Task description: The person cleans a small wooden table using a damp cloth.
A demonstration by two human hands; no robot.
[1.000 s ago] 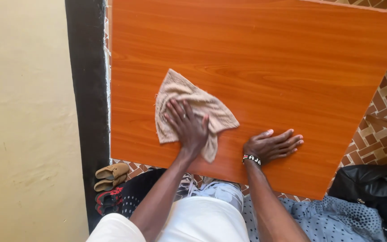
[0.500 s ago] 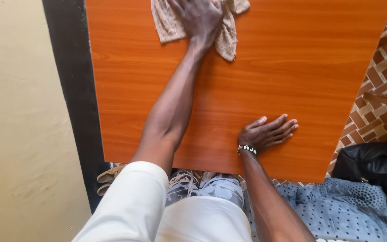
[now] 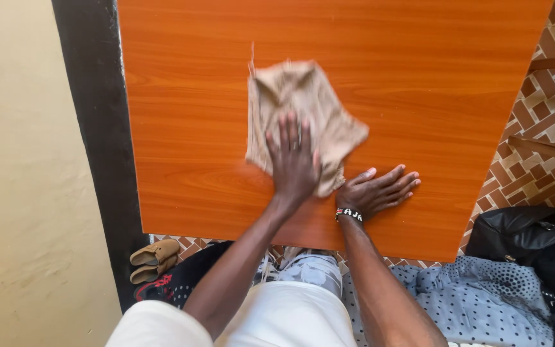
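One tan cloth (image 3: 303, 112) lies crumpled on the orange wood-grain tabletop (image 3: 181, 128), near its middle. The left hand (image 3: 293, 160) presses flat on the cloth's near part, fingers spread, gripping nothing. The right hand (image 3: 380, 191) rests open, palm down, on bare tabletop just beside the cloth's near corner, close to the table's near edge. Bare surface surrounds the cloth on all sides. Two tan shoes (image 3: 154, 259) sit on the floor below the left corner.

Cloth (image 3: 303, 109) on table (image 3: 457, 83) (shoes (image 3: 154, 259) below, left).
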